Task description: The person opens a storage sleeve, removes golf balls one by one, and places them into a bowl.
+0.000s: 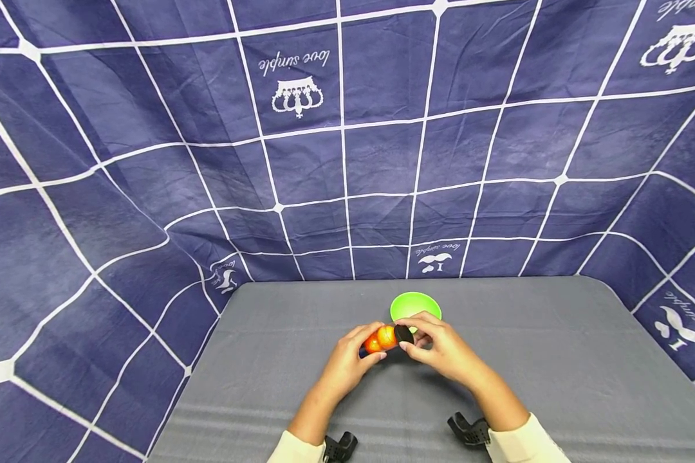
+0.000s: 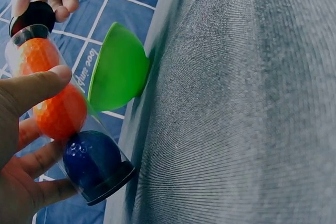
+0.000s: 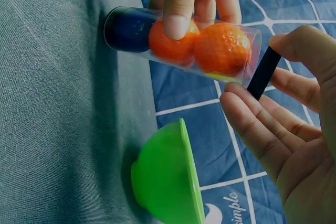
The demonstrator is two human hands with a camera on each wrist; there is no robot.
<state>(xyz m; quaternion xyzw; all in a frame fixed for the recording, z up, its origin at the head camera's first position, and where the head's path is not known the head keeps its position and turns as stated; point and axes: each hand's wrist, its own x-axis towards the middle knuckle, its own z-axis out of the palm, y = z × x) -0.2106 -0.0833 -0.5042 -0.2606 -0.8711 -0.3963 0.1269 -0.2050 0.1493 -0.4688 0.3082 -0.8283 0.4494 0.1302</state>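
Note:
My left hand [image 1: 347, 361] grips a clear plastic tube [image 3: 254, 43] round its middle, tilted above the grey table. Two orange golf balls [image 3: 223, 50] and a dark blue ball [image 2: 90, 157] sit in a row inside it, the blue one at the closed end with a black base. My right hand [image 1: 443, 344] pinches a black round cap [image 3: 264, 72] between thumb and fingers. In the right wrist view the cap stands just off the tube's open mouth, at a slant. A green bowl [image 1: 415, 303] stands on the table just beyond the hands.
The grey table [image 1: 278, 347] has a stretched cloth cover. Dark blue fabric with white lines [image 1: 382, 161] hangs behind and on both sides of it. Black wrist mounts [image 1: 469, 429] sit at both cream sleeves [image 1: 524, 444].

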